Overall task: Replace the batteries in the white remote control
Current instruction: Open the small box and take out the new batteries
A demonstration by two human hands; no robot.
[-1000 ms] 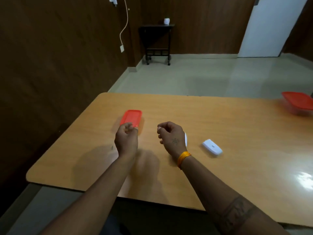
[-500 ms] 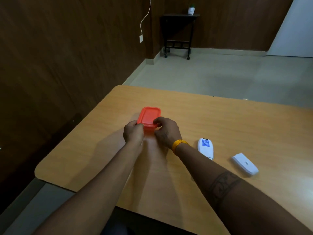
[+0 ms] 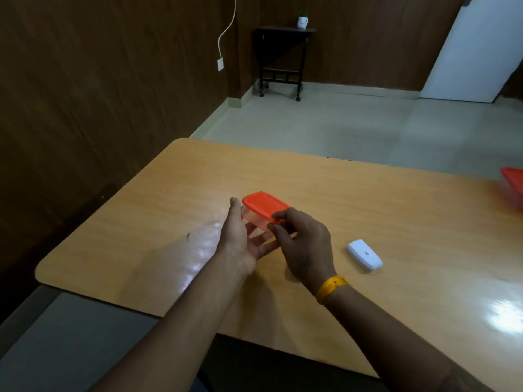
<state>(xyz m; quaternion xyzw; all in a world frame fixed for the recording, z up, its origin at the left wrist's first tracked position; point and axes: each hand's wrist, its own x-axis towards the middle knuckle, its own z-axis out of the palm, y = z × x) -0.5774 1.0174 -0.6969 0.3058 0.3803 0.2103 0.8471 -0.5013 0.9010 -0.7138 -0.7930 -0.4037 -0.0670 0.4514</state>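
Note:
A small clear container with a red lid (image 3: 264, 205) is held just above the wooden table (image 3: 368, 193), tilted. My left hand (image 3: 240, 239) cradles it from the left and below, palm up, with the fingers stretched under its base. My right hand (image 3: 302, 241) pinches the near right corner of the lid. A white remote-shaped piece (image 3: 365, 254) lies flat on the table to the right of my right hand. The container's contents are hard to make out. No batteries are visible.
A second red-lidded container (image 3: 513, 182) sits at the table's far right edge. The table's rounded left corner and near edge are close to my forearms. A black side table (image 3: 283, 58) with a white pot (image 3: 302, 22) stands against the far wall.
Both hands went from the table to the red-lidded container and lifted it toward me. My left hand turned palm up under it. One of the two white pieces is now out of sight.

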